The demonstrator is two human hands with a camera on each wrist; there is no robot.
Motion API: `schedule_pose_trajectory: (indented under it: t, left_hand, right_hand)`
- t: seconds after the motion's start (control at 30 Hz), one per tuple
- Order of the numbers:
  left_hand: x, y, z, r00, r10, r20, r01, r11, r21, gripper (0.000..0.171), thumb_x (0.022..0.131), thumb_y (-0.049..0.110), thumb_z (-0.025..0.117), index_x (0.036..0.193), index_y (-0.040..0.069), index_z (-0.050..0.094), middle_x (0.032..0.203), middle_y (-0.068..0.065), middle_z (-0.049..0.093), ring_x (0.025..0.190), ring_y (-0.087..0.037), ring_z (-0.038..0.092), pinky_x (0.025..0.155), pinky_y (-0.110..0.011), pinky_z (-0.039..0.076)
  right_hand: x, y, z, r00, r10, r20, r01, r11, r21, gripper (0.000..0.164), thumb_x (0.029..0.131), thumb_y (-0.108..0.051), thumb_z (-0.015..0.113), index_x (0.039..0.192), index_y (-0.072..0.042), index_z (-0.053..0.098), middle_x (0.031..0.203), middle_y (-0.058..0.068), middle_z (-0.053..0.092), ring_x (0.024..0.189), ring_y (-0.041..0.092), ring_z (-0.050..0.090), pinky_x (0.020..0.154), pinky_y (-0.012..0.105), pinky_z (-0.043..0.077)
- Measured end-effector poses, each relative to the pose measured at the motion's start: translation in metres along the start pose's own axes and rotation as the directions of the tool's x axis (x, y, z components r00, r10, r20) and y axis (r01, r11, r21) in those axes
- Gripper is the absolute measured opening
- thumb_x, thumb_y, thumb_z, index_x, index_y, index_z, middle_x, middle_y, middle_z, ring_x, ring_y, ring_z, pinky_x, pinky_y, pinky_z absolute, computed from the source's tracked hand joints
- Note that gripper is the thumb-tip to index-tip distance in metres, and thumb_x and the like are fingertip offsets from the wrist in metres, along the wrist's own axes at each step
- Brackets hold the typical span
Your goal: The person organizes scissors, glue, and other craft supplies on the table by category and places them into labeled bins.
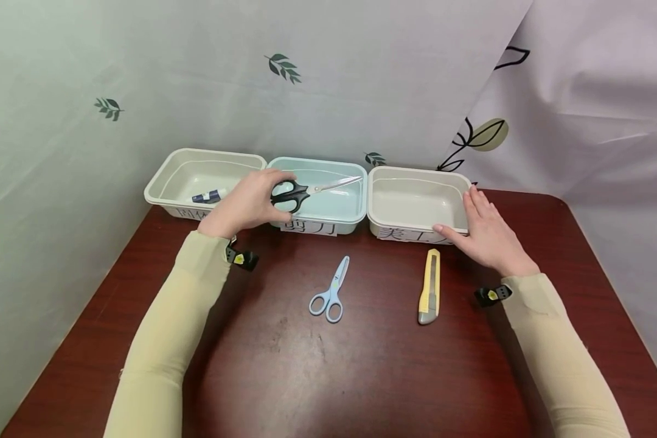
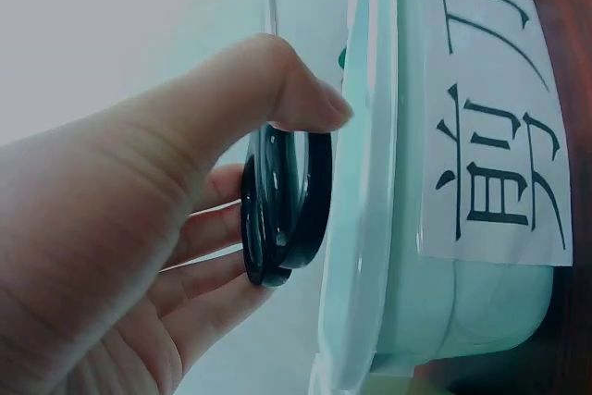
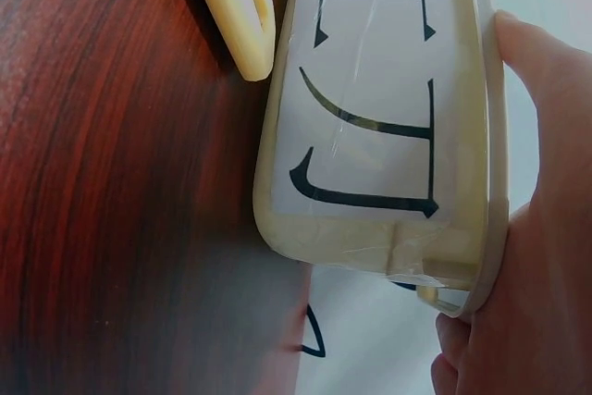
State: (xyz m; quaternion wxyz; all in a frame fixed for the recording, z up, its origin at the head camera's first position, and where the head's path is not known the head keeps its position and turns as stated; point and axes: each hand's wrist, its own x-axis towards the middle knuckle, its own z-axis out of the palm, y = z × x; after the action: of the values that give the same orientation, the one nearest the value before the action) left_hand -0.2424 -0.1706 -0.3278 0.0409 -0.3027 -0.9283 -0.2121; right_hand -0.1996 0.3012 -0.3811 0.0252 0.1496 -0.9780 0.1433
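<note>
My left hand (image 1: 250, 202) pinches the handles of black-handled scissors (image 1: 295, 193) over the pale blue bin (image 1: 328, 220). Its thumb lies on the near side of the handles and the other fingers are behind them, as the left wrist view shows. The blades point right across the bin. My right hand (image 1: 491, 230) rests on the right front corner of the cream bin (image 1: 416, 234), fingers straight along its side and thumb at the front rim. Light blue scissors (image 1: 330, 295) and a yellow utility knife (image 1: 429, 286) lie on the table in front of the bins.
A second cream bin (image 1: 170, 204) stands at the left with a dark blue tube (image 1: 206, 196) inside. All three bins stand in a row at the back of the dark red wooden table (image 1: 361, 377), with paper labels on their fronts. Behind them hangs a leaf-patterned cloth (image 1: 328, 109).
</note>
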Motion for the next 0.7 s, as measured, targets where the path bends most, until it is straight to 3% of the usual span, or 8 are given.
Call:
schedule_pose_trajectory:
  t: [0.4,0.7]
  left_hand:
    - [0.023,-0.016,0.005,0.99,-0.12,0.07,0.125,0.99,-0.064,0.07,0.072,0.016,0.079,0.137,0.0,0.059,0.133,-0.016,0.061,0.119,-0.032,0.055,0.103,-0.045,0.042]
    - [0.032,-0.022,0.01,0.977,-0.171,0.128,0.177,0.983,-0.039,0.072,0.072,0.016,0.079,0.139,-0.001,0.058,0.138,-0.018,0.058,0.119,-0.032,0.052,0.101,-0.044,0.041]
  right_hand:
    - [-0.001,0.0,0.0,1.0,0.006,-0.001,-0.006,1.0,0.003,0.103,0.098,-0.062,0.052,0.156,0.013,0.013,0.165,0.029,0.003,0.153,0.038,0.002,0.122,0.047,0.002]
    - [-0.001,-0.001,0.0,1.0,0.014,0.003,-0.014,1.0,-0.001,0.104,0.098,-0.063,0.052,0.156,0.013,0.013,0.165,0.028,0.003,0.153,0.036,-0.001,0.122,0.046,0.001]
